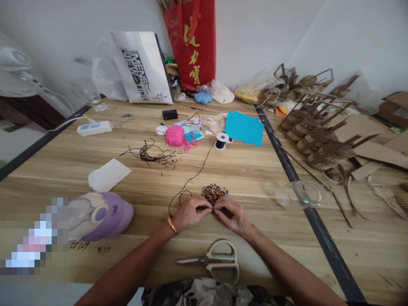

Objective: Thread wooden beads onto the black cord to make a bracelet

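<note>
Your left hand (190,211) and right hand (234,214) meet, fingertips pinched — on what, I can't tell; keep the cord (204,164) slack beside the beads (214,193).

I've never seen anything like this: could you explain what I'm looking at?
There's no robot: a person works barehanded, filmed by a head-worn camera looking forward and down. The left hand and right hand almost meet, each in a pinch, on the near side of a pile of beads; what they hold is too small to make out. A black cord runs from a spool toward the left hand. On the wooden table, scissors lie in the foreground, pink yarn and blue sheets farther off.
</note>
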